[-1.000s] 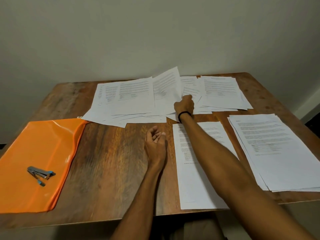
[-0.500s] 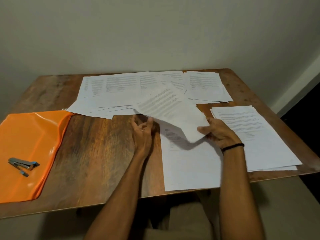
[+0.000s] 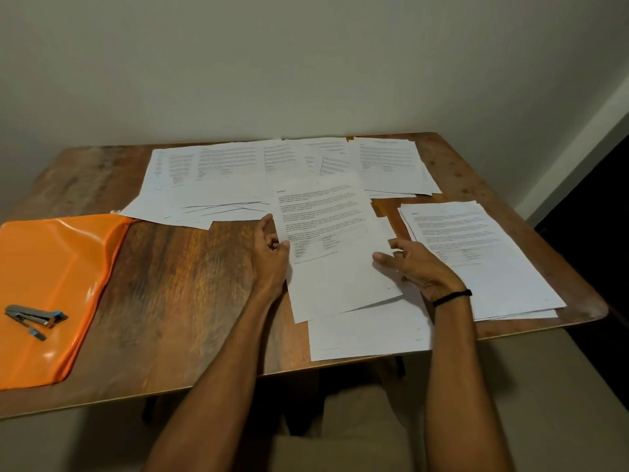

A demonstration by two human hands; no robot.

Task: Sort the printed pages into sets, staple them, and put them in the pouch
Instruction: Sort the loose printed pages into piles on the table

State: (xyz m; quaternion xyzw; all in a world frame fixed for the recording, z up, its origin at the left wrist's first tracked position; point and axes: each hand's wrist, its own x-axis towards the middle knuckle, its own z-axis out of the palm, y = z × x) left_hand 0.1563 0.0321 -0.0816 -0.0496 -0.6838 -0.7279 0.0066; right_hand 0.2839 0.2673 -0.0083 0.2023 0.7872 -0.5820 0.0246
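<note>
Midway through sorting: right pile (image 3: 476, 253) and middle pile (image 3: 367, 335) begun by the tabletop's (image 3: 187, 284) front edge, loose pages (image 3: 221, 172) fanned along the far edge, nothing stapled or pouched; stapler (image 3: 32, 316) lying on the orange pouch (image 3: 61, 260) at the front left corner. Squaring a page (image 3: 326, 226) onto the middle pile, long axis front to back, heading farthest, slightly skewed. Left hand (image 3: 272, 253) curled at its left edge, perhaps pinching, cannot tell; right hand (image 3: 418, 267) loosely spread over its right edge.

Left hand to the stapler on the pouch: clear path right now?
Probably yes: the stapler lies uncovered on the pouch, and only bare table lies between it and the left hand.
</note>
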